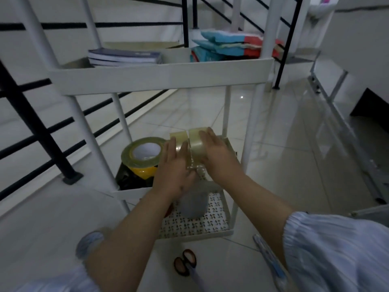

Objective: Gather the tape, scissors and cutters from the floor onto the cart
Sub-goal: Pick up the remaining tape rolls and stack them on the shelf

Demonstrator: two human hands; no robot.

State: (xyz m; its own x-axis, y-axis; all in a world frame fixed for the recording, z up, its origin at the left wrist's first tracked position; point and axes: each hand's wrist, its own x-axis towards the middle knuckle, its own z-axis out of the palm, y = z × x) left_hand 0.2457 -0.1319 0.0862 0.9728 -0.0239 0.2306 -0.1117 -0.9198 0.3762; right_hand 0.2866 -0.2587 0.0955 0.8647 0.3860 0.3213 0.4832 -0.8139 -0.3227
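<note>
Two clear tape rolls stand side by side over the middle shelf of the white cart [160, 80]. My left hand [174, 167] wraps the left clear roll [177, 137], and my right hand [219, 157] grips the right clear roll [196, 142]. A large roll with yellow and black tape [143, 154] sits on the same shelf to their left. Black-handled scissors [185, 263] lie on the floor in front of the cart. A long blue cutter-like tool [271, 258] lies on the floor at the right, partly hidden by my right sleeve.
The cart's top shelf holds notebooks [124, 56] and blue and red packets [229, 46]. The bottom shelf has a patterned liner [212, 220]. A black stair railing [35, 127] runs along the left. A metal frame [345, 127] lies on the tiled floor at right.
</note>
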